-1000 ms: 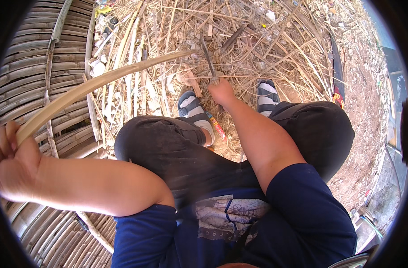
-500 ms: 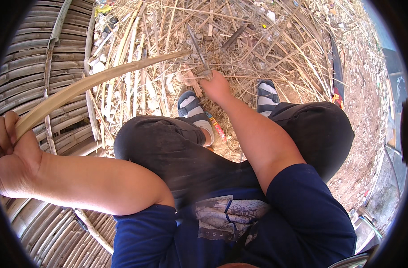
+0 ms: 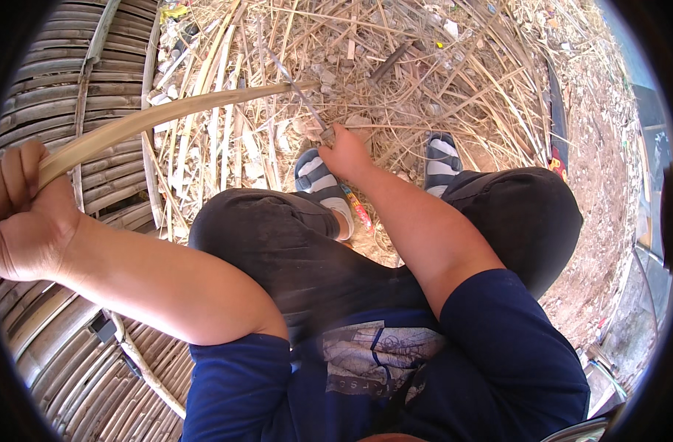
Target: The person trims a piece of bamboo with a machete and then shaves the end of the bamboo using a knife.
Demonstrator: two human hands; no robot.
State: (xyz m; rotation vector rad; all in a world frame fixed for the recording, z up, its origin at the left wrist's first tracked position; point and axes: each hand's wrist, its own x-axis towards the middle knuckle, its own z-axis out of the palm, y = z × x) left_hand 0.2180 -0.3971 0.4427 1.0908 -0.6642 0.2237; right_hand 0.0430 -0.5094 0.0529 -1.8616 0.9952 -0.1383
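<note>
Across the ground, dry strips and shavings are scattered, thickest ahead of the feet. Along the left side, the dirt is bordered by a slatted bamboo panel. Between these, two knees in dark trousers are bent and spread. Over the panel and the litter, a long pale strip is held slantwise, its near end at the far left and its tip ahead of the left foot. Near that tip, the strip is crossed by the blade of a knife; whether the two are touching cannot be told. Sandals are worn over light socks. By the left hand, the strip's near end is gripped, the fingers curled closely around it. By the right hand, the knife's handle is held in a closed fist, with most of the fingers hidden from view beneath.
</note>
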